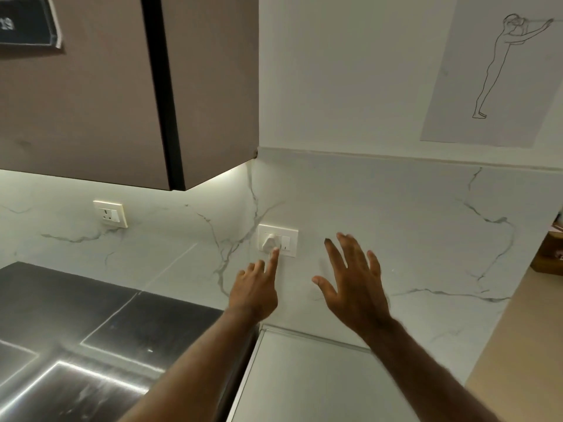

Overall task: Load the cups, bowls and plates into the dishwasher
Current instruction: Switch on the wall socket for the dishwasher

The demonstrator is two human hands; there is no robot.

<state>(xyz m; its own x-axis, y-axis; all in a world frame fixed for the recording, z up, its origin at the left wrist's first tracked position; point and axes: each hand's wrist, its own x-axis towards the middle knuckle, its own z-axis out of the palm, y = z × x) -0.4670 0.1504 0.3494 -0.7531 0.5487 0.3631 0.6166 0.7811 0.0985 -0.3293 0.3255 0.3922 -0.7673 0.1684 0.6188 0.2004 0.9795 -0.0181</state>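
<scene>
No cups, bowls, plates or dishwasher are in view. My left hand (256,295) reaches to a white wall socket plate (291,239) in the marble corner. Its straight index finger touches the plate just below a white plug (272,239), beside the switches, while its other fingers are curled. My right hand (356,287) is held up to the right of the socket with fingers spread, close to the marble wall (426,239) and holding nothing.
A brown upper cabinet (122,86) hangs overhead at left, with a second socket (110,214) below it. A shiny dark steel counter (76,330) lies lower left, a white flat top (304,379) below my arms. A line drawing on paper (493,71) hangs upper right.
</scene>
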